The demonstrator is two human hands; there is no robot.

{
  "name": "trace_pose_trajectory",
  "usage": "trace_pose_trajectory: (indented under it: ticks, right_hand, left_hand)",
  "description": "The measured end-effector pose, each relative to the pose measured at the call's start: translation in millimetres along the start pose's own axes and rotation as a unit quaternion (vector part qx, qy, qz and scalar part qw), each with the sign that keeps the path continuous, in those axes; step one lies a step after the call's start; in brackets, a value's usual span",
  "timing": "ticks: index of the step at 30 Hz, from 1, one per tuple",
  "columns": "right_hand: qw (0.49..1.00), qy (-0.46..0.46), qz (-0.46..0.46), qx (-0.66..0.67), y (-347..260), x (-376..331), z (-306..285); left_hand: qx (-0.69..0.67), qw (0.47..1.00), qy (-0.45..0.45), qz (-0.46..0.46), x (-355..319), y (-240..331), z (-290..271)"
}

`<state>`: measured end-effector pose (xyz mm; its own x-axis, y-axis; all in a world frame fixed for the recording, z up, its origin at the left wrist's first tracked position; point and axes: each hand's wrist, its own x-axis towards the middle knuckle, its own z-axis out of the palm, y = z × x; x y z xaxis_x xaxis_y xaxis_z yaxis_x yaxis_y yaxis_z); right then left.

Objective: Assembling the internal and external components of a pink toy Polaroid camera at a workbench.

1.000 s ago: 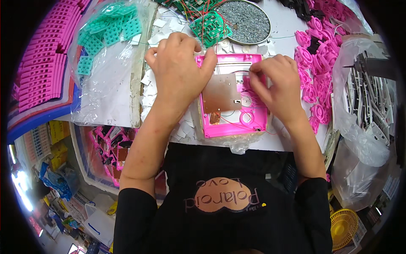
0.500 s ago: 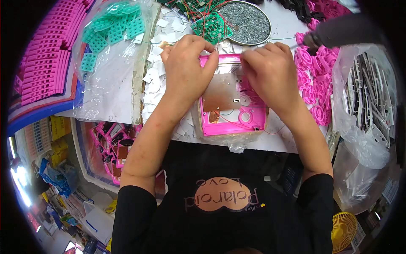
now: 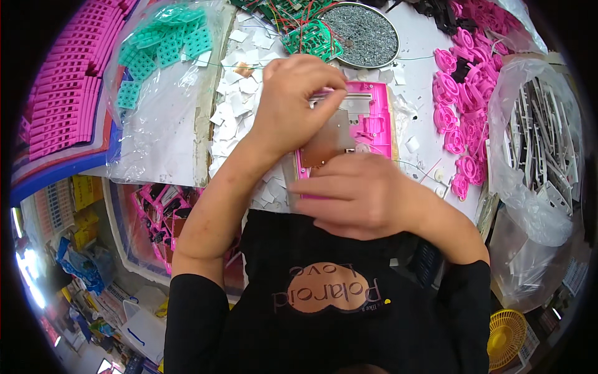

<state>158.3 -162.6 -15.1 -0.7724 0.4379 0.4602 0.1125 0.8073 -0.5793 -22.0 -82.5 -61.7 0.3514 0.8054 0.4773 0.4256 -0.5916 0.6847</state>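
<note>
An open pink plastic casing (image 3: 381,112) lies before me on the table. Inside it sits a brown circuit board (image 3: 321,149) with a greyish upper part and a small switch at its edge. My left hand (image 3: 293,103) is over the casing's upper left corner, thumb and fingertips drawn together; what they pinch, if anything, is hidden. Slightly smeared by motion, my right hand (image 3: 358,196) passes over the casing's near edge with its fingers stretched toward the left. It covers the casing's lower part, and no held thing shows in it.
A round tray of small screws (image 3: 361,34) stands behind the casing, beside green circuit boards (image 3: 311,40) with red wires. White square pieces (image 3: 240,100) lie left, with teal pads (image 3: 168,50) in plastic beyond. Pink round parts (image 3: 461,100) and a bag of strips (image 3: 539,131) fill the right.
My right hand has swung down from the casing's far right corner to its near edge. My left hand has shifted slightly right. The dark electric screwdriver at upper right has left the view.
</note>
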Motion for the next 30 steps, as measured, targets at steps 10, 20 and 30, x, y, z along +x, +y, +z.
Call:
trace_pose_trajectory:
  ticks: [10,20,30]
  right_hand:
    - [0.948,0.051,0.162,-0.271,60.2,-3.9,-52.9]
    - [0.919,0.075,0.144,-0.359,60.2,-2.2,-35.5]
    - [0.92,0.022,0.168,-0.355,59.4,5.7,-39.4]
  left_hand:
    - [-0.024,0.998,-0.056,0.036,-5.0,8.9,-3.8]
    - [0.147,0.988,0.045,-0.007,-12.5,24.0,-1.2]
    - [0.22,0.973,0.074,0.021,-14.3,26.6,3.8]
